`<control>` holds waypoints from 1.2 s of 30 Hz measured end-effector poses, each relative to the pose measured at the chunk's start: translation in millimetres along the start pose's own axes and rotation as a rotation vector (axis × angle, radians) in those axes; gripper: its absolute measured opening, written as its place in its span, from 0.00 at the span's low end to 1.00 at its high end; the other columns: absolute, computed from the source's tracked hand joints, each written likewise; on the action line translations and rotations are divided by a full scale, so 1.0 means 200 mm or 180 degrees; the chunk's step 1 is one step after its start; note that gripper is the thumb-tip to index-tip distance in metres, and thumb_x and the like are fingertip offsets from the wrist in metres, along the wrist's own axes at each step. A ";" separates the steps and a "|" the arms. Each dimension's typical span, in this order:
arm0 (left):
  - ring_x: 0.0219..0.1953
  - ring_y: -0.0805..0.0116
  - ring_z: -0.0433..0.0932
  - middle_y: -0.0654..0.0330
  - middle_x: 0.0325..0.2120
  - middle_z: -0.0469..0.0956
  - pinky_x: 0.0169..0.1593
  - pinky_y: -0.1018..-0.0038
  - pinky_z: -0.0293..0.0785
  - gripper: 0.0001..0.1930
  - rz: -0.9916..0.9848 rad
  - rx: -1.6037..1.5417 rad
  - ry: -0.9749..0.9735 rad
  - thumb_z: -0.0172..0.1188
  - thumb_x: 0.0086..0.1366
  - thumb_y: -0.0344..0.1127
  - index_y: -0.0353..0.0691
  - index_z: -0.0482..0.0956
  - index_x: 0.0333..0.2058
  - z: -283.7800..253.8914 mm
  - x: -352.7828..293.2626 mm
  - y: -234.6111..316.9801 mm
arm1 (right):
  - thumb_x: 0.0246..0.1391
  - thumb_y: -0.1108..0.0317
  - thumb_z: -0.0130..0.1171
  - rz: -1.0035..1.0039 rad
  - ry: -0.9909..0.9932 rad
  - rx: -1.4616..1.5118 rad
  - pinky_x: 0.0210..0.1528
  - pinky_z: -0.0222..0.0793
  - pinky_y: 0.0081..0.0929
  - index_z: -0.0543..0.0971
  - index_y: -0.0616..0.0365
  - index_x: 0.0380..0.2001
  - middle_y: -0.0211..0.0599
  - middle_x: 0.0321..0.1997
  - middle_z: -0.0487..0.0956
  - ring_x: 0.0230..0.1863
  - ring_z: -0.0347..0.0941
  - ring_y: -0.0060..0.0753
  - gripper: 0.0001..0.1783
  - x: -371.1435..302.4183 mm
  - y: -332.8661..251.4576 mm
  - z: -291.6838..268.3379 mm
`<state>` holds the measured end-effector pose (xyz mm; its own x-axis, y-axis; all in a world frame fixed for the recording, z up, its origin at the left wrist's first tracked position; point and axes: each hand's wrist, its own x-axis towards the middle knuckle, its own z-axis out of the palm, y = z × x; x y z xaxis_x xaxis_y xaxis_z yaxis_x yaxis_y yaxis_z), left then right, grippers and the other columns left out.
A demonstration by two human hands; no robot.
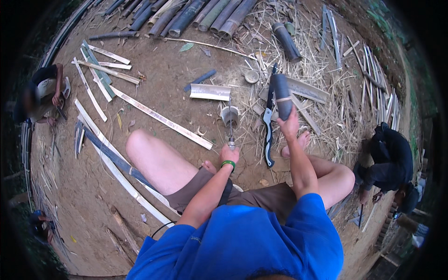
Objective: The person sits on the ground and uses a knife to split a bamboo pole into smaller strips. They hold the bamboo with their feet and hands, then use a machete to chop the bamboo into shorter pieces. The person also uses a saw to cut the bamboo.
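My left hand (227, 155), with a green band at its wrist, is closed round the handle of a long knife (230, 125). The thin blade points away from me, over a short bamboo cup (226, 113). Out to the right, my right hand (290, 122) grips the near end of a dark bamboo section (281, 88), which has a paler ring round it. Between my hands a folding saw (268, 136) with a black and grey handle lies on the ground, unfolded. Just beyond the knife lies a split half of bamboo (210, 92), pale inside.
Pale bamboo strips (158, 117) lie to my left. Thick bamboo poles (200, 18) are stacked at the far side. Shavings (308, 60) cover the ground at the right, around another bamboo section (286, 43). Co-workers crouch at the left (44, 91) and right (387, 158).
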<state>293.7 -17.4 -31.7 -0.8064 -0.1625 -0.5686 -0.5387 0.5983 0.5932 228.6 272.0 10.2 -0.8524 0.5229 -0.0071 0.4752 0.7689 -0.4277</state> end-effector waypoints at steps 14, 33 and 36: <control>0.46 0.47 0.84 0.39 0.40 0.84 0.47 0.57 0.78 0.29 0.0829 -0.0059 -0.1211 0.67 0.55 0.47 0.27 0.78 0.47 -0.06 0.09 -0.11 | 0.57 0.37 0.59 0.0854 -0.3148 0.1303 0.57 0.72 0.48 0.80 0.74 0.49 0.70 0.51 0.80 0.54 0.79 0.59 0.42 -0.66 -0.54 0.51; 0.42 0.37 0.79 0.40 0.39 0.79 0.47 0.49 0.75 0.10 0.1845 0.0296 0.1272 0.64 0.60 0.31 0.34 0.79 0.39 -0.38 0.54 0.29 | 0.65 0.43 0.55 -0.0104 -0.1310 0.1366 0.35 0.72 0.53 0.75 0.67 0.38 0.63 0.28 0.79 0.31 0.79 0.65 0.30 -0.82 -0.46 0.42; 0.42 0.37 0.79 0.41 0.40 0.78 0.47 0.49 0.75 0.09 0.2174 0.0160 0.1305 0.63 0.61 0.30 0.34 0.79 0.40 -0.37 0.50 0.30 | 0.66 0.41 0.55 0.0690 -0.1911 0.2372 0.28 0.72 0.43 0.76 0.66 0.36 0.51 0.23 0.79 0.24 0.78 0.48 0.31 -0.73 -0.35 0.43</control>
<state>162.5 -55.5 -10.4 -0.9849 -0.0169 0.1720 0.1107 0.7028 0.7027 301.1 111.2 -36.4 -0.8303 0.1926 -0.5230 0.5509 0.1414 -0.8225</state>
